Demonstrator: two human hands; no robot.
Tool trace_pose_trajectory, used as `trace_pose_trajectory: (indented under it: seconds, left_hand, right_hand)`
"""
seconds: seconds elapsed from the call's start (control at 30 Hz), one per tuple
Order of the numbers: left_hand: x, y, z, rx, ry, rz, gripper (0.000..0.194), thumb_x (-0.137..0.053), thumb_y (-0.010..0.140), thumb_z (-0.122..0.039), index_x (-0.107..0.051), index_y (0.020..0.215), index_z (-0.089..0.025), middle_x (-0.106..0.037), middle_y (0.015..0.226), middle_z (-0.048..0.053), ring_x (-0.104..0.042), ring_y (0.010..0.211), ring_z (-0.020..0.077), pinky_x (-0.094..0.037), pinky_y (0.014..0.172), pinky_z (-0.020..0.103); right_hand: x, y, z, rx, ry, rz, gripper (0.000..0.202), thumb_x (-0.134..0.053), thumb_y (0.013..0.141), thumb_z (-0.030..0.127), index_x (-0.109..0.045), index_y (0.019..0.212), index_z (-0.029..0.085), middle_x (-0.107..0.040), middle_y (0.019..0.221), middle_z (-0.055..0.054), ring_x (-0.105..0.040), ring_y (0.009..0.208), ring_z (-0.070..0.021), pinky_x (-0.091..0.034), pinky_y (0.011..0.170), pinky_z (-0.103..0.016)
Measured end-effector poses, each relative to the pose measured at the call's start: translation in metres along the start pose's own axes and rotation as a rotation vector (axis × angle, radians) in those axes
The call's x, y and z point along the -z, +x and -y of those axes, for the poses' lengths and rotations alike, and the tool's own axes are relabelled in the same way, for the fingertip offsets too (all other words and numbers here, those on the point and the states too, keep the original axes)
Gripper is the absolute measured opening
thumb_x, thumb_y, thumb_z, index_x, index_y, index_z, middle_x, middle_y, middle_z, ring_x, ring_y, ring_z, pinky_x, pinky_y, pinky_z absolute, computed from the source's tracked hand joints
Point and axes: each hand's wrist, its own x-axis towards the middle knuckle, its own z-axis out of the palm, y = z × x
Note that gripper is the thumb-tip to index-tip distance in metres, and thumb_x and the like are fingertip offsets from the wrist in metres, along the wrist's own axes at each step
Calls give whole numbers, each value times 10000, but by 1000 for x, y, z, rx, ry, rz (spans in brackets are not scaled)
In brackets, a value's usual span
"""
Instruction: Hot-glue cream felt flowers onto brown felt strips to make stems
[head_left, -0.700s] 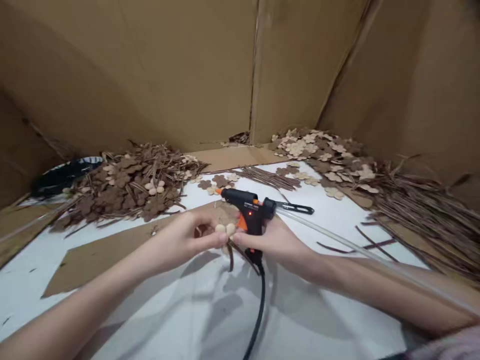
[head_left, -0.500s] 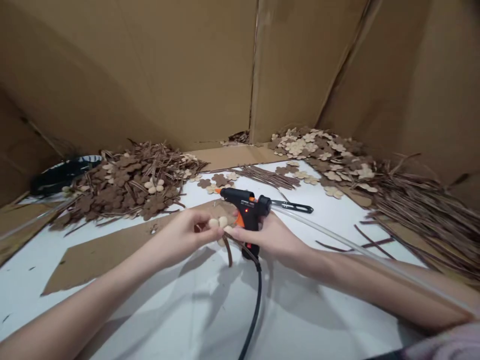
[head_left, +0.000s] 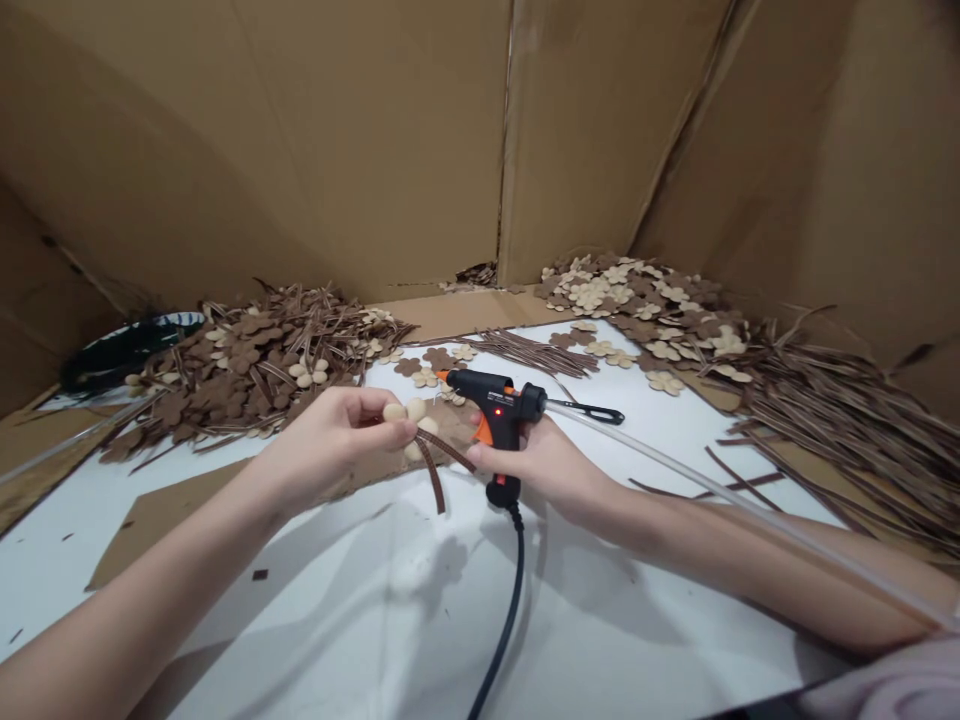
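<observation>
Between the fingertips of my left hand (head_left: pixel 349 430) is a cream felt flower (head_left: pixel 414 410), pinched at its centre. Two brown strips (head_left: pixel 433 478) hang from it, one down and one out to the right. My right hand (head_left: pixel 544 455) is wrapped round the grip of a black and orange glue gun (head_left: pixel 491 405), its red light lit and its orange nozzle pointing left. The right thumb lies close to the tip of one strip; whether it touches I cannot tell. A clear glue stick (head_left: pixel 667 475) runs out of the gun's back above my right forearm.
A heap of brown and cream flowers with strips (head_left: pixel 255 370) lies at left, beside a dark bowl (head_left: pixel 127 350). Loose flower cut-outs (head_left: pixel 622 295) and a bundle of brown strips (head_left: pixel 847 440) lie at right. Cardboard walls (head_left: pixel 300 150) surround the white table (head_left: pixel 315 640); the gun's cord (head_left: pixel 510 610) runs toward me.
My left hand has moved left and slightly up with the flower, away from my right hand. The strips now show more fully. The glue gun has shifted only slightly.
</observation>
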Motion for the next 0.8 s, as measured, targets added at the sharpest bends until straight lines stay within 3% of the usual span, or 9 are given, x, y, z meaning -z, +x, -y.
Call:
trace_pose_trajectory:
  seconds: [0.23, 0.5, 0.8]
  left_hand:
    - [4, 0, -6, -74, -52, -8, 250, -607, 681, -323, -476, 533, -170, -415, 557, -42, -342, 553, 94, -267, 521, 218]
    - [2, 4, -3, -26, -119, 36, 251, -627, 664, -320, -461, 549, -172, -439, 582, -39, -377, 602, 105, -292, 574, 221]
    - [2, 4, 0, -7, -162, -22, 278, -640, 626, -305, -439, 488, -173, -430, 526, -43, -354, 552, 96, -269, 533, 229]
  right_hand:
    - [0, 0, -3, 27, 113, 75, 276, -671, 689, 413, -557, 788, 182, -533, 693, 17, -524, 663, -138, -422, 618, -271]
    - [-1, -2, -2, 19, 62, 13, 267, -680, 683, 310, -560, 882, 178, -534, 702, 26, -512, 673, -136, -418, 621, -267]
    - [-1, -2, -2, 29, 24, 10, 282, -658, 703, 310, -550, 929, 180, -523, 715, 24, -497, 671, -139, -414, 609, -269]
